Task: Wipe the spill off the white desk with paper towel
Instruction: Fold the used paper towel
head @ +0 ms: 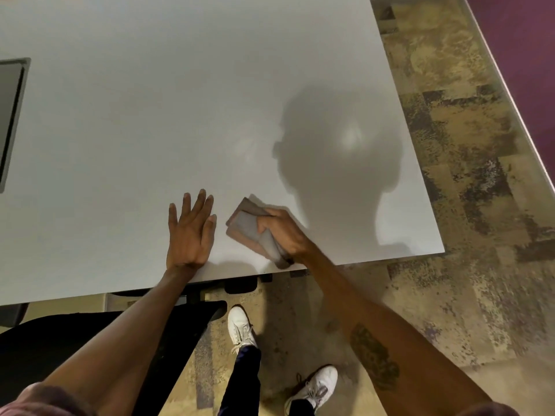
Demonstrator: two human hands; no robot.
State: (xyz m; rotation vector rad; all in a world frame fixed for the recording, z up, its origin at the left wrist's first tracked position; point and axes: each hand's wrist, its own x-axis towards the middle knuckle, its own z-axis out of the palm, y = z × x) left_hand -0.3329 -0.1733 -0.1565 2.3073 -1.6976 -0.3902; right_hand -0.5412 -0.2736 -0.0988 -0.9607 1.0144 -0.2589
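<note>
Low in the frame's middle, the right hand (pixel 282 232) gripped a folded towel (pixel 249 232) flat on the worktop (pixel 150 115). Its long axis ran toward upper left, just beside the open left hand (pixel 189 232); no spill was discernible.

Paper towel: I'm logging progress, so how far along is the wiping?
Mid-wipe. The right hand presses a folded paper towel, browned at its edges, onto the white desk near its front edge; the left hand lies flat beside it. No puddle shows elsewhere, only faint sheen. Left: finishing under the towel.
</note>
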